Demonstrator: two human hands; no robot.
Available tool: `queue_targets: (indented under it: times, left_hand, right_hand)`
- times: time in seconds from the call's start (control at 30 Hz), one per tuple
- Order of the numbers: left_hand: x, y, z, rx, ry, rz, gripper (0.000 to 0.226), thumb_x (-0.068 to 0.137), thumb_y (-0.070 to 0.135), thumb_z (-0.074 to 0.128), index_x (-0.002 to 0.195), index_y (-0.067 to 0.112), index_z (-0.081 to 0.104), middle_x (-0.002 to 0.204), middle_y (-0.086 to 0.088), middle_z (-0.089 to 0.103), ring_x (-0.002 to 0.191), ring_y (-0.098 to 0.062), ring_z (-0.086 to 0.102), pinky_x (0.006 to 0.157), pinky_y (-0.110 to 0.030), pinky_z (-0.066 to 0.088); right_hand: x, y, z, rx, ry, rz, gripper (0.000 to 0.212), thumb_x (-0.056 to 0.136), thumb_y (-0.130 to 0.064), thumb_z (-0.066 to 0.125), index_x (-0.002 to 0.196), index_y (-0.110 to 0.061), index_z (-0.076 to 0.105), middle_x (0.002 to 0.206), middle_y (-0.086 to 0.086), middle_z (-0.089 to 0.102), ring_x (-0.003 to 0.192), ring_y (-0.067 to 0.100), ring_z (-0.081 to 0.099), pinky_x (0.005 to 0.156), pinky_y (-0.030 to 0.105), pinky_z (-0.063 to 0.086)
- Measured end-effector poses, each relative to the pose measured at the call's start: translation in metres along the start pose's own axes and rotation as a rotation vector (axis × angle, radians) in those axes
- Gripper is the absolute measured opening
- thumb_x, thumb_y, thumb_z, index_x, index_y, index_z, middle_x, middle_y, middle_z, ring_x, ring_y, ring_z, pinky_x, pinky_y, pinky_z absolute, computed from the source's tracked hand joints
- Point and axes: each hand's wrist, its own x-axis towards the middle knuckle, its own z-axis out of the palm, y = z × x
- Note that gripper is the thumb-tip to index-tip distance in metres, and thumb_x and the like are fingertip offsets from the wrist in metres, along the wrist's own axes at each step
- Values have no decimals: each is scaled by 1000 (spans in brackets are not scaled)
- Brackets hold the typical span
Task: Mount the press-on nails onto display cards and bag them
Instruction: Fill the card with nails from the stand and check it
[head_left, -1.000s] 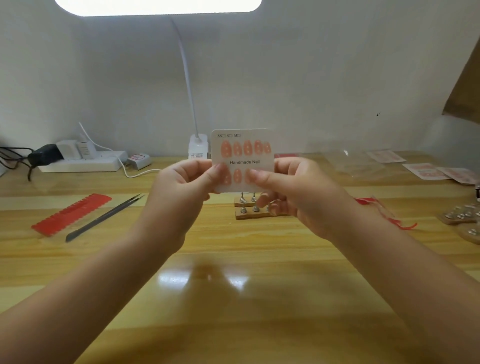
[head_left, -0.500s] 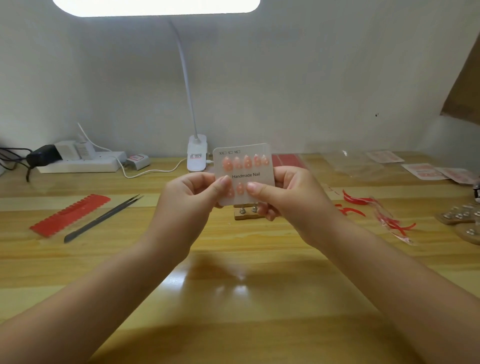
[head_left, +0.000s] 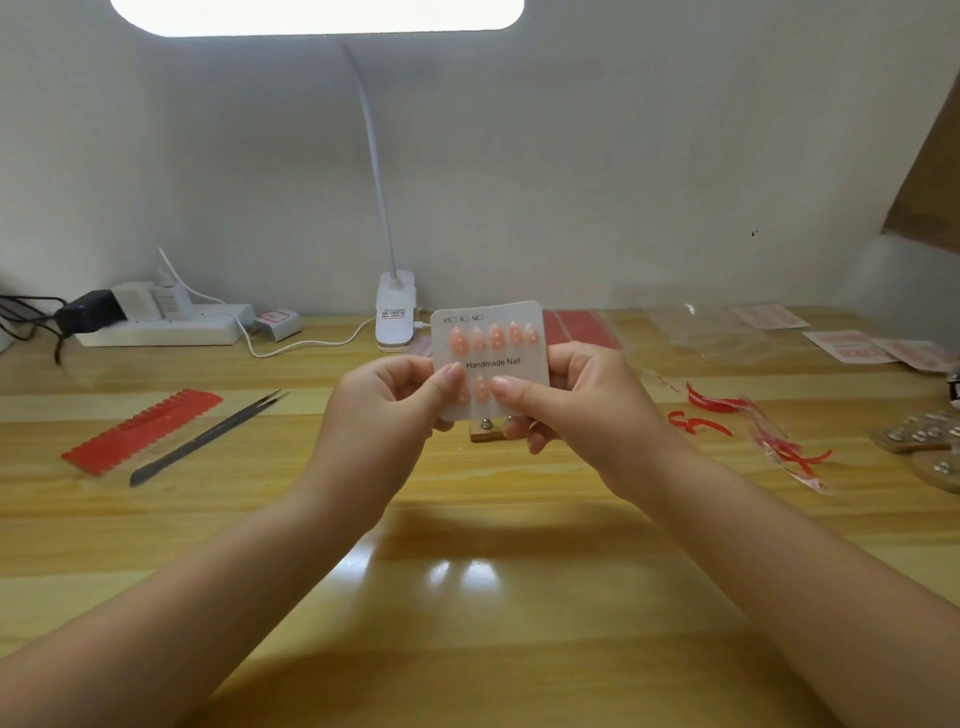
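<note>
Lower centre of the frame, the wooden table lies bare between the forearms; clutter sits only along the far edge and both sides. Both hands are raised mid-frame, holding one display card upright above the table. The left hand pinches its lower left edge with the thumb in front, the right hand pinches the lower right likewise. Five pink press-on nails line the top row; two show below, others hidden by thumbs. At left lie one red strip and one pair of tweezers.
</note>
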Motion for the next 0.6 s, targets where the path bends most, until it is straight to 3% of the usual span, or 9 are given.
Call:
queue_targets:
  times: [0.07,0.17,0.27,0.33,0.4,0.5,0.6]
  left_hand:
    - [1,0,0,-7,14,-2,3,88,21,67,90,22,67,69,8,71,55,-1,60,52,-12,46]
    - [2,-1,-3,-17,27,2,23,89,21,66,106,32,55,75,5,74,60,-4,66,53,-13,48]
    - [0,0,-3,63,-46,11,21,92,16,62,102,33,57,76,2,74,64,-8,67,57,-20,52]
    - [-3,-4,0,201,-102,-6,17,91,13,61,90,29,65,73,-5,71,59,-11,62,58,-31,51]
    - [-7,-9,4,399,-174,-14,18,92,16,59,83,30,68,72,-3,69,60,-12,61,59,-38,51]
    - [-15,-16,9,682,-275,61,9,94,32,55,87,34,60,76,11,64,69,-4,60,57,-30,50]
    - [-20,-23,10,954,-281,225,15,94,43,48,87,30,45,76,12,57,71,-10,53,59,-30,43]
  right_hand:
    - [0,0,-2,43,-39,64,7,91,-15,65,89,-10,70,72,4,72,60,14,67,49,23,51]
    - [5,0,-8,65,-78,167,35,99,-30,52,94,0,68,79,13,69,63,20,66,48,26,49]
    - [9,8,-19,-171,134,102,40,100,-38,47,88,-7,69,73,7,70,55,12,60,45,24,45]
    - [9,16,-28,-396,284,8,42,97,-36,51,76,-3,66,59,6,64,45,8,53,45,25,44]
    - [8,26,-37,-619,331,-59,37,90,-26,55,63,-2,59,50,8,55,44,13,45,48,30,39]
    - [7,41,-42,-870,289,-86,28,84,-21,59,59,-10,58,51,1,55,49,19,48,48,30,37]
    - [7,52,-40,-1021,232,-147,27,89,-27,59,66,-13,64,54,0,58,52,21,53,48,29,40]
